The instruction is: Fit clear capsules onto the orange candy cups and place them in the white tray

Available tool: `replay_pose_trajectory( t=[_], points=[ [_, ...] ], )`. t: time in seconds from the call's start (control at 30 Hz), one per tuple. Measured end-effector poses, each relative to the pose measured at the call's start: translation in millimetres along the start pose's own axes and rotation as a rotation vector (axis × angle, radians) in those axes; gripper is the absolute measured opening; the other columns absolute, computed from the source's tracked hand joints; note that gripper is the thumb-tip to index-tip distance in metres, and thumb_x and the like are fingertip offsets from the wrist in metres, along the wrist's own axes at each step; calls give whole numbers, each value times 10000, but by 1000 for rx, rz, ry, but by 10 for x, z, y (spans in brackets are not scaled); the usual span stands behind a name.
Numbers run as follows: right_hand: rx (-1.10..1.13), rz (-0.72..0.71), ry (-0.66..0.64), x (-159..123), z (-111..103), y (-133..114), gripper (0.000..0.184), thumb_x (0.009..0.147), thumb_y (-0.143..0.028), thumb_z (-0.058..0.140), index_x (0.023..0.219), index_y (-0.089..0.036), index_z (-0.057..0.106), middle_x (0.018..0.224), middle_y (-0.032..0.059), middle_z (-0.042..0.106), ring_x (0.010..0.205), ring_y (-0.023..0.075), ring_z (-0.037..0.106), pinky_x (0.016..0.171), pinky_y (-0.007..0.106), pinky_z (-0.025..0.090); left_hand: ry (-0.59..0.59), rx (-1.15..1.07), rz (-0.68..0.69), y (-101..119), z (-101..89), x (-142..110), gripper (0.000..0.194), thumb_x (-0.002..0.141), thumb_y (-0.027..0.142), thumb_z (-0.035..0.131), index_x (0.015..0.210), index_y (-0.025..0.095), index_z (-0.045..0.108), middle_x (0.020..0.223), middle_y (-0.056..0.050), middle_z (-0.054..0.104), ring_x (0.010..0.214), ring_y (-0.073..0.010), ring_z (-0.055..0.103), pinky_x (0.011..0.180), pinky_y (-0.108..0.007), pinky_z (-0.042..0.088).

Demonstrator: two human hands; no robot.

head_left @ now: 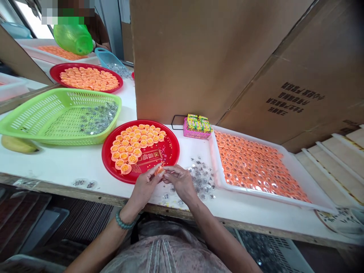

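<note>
My left hand and my right hand meet at the front edge of a red round tray. Both sets of fingertips pinch a small round orange plastic piece between them; fingers partly cover it. On the tray's far and left side sit several orange pieces with yellow centres. Right beside my right hand, small clear plastic discs with dark marks are scattered on the white table. Farther right, a white tray carries rows of orange pieces with shiny clear tops.
A green basket with clear pieces stands left, by a banana. Behind it is another red tray of orange pieces. A pink basket holds yellow-green packets. Tall cardboard walls the back. Across the table, a person's arm is beside a green container.
</note>
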State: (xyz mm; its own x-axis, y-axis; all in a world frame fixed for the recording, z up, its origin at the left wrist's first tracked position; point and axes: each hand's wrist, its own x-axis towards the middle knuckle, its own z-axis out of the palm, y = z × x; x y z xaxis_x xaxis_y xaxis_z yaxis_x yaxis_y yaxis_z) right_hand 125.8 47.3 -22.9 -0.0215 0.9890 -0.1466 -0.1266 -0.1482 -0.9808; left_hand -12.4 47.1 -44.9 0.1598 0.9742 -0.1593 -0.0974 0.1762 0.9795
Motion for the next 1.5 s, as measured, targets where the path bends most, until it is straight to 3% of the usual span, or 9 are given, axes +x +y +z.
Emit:
replay_pose_trajectory(
  t=[0.23, 0.5, 0.77, 1.0, 1.33, 1.5],
  points=[
    [-13, -29, 39, -31, -3, -53, 190, 623, -272, 722, 805, -215, 739, 802, -7, 604, 586, 94, 590, 591, 252, 551, -27, -73, 43, 43, 43, -12, 452, 770, 402, 654, 1161, 187, 581, 1079, -62, 670, 985, -221, 612, 881, -355, 477],
    [21, -3, 48, -38, 40, -11, 207, 621, -285, 730, 810, -201, 727, 770, 4, 657, 611, 115, 609, 590, 260, 542, 26, -226, 42, 66, 81, -24, 342, 727, 343, 703, 1003, 168, 599, 896, -37, 683, 812, -178, 628, 763, -310, 504],
    [8, 16, -20, 18, -14, -35, 184, 606, -283, 750, 773, -208, 738, 684, -5, 689, 610, 131, 609, 646, 280, 513, -28, -217, 86, 60, 16, -44, 327, 761, 320, 682, 1035, 172, 585, 997, -59, 672, 923, -190, 616, 835, -322, 493],
    [-274, -173, 23, 1, -69, -142, 169, 765, -316, 641, 881, -240, 738, 912, 33, 692, 847, 180, 629, 777, 302, 483, -45, -259, 64, 156, 63, -74, 523, 737, 280, 712, 1191, 190, 471, 1017, -64, 686, 983, -188, 615, 870, -303, 480],
    [-355, -161, -16, 12, -83, -119, 178, 770, -354, 643, 847, -220, 731, 837, 17, 653, 784, 149, 599, 726, 257, 459, -57, -216, 41, 148, 93, -67, 610, 694, 280, 745, 1221, 176, 457, 940, -66, 701, 883, -180, 643, 786, -270, 507],
    [-358, -130, -36, 16, -126, -132, 186, 774, -381, 636, 797, -217, 719, 786, 5, 622, 696, 129, 579, 654, 242, 455, -60, -221, -11, 159, 103, -74, 766, 673, 325, 761, 1315, 189, 366, 927, -62, 705, 895, -204, 652, 817, -315, 520]
  ],
)
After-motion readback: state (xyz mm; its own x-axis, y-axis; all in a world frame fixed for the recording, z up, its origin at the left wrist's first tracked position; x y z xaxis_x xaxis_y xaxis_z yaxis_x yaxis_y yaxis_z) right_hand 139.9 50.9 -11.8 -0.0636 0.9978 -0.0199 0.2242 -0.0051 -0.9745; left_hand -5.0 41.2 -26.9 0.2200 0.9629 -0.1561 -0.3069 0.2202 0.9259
